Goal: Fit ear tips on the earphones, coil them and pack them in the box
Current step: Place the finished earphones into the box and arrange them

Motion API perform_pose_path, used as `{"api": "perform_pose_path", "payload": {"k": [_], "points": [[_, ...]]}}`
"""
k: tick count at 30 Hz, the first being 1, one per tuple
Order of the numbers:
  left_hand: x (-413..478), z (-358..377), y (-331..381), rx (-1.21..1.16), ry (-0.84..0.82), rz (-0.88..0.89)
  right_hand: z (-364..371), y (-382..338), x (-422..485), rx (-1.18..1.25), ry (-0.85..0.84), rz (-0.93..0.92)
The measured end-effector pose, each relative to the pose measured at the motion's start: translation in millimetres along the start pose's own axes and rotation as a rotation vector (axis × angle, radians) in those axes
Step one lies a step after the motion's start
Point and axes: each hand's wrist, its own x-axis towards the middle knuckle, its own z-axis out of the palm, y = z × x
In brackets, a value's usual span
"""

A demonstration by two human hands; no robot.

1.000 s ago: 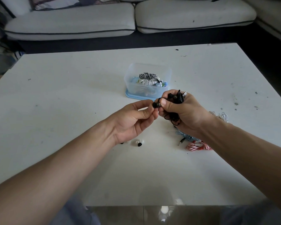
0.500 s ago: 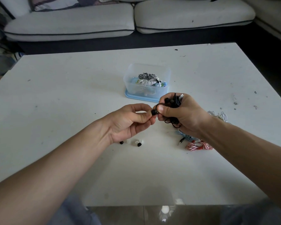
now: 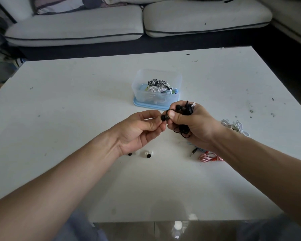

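Nearest, spare ear tips (image 3: 148, 155) are left lying on the table (image 3: 76, 101). Just beyond, a black ear tip (image 3: 163, 117) is pinched by the left hand (image 3: 139, 129) against a bud of the black earphones (image 3: 185, 110), whose bundled cable is clutched in the right hand (image 3: 195, 122) (thumb pinning the bud). Fitting is judged in hand; a firm, square push is called for next. Farthest, the box (image 3: 156, 100) is seen part-filled.

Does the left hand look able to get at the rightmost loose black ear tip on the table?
Probably yes, once freed: the ear tip lies uncovered near the left hand, but its grip is busy pinching the earbud that the right hand holds.
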Motion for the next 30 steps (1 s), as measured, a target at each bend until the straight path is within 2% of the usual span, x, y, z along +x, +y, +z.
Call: {"api": "perform_pose_path", "payload": {"k": [19,24,30], "points": [[2,6,-4,0.234,0.343,0.304,-4,-3,5,-0.207,0.164,-0.051],[1,14,-13,0.277,0.452,0.399,-7,7,9,-0.205,0.197,-0.076],[5,14,-21,0.428,0.504,0.487,-7,10,9,-0.202,0.226,-0.077]]}}
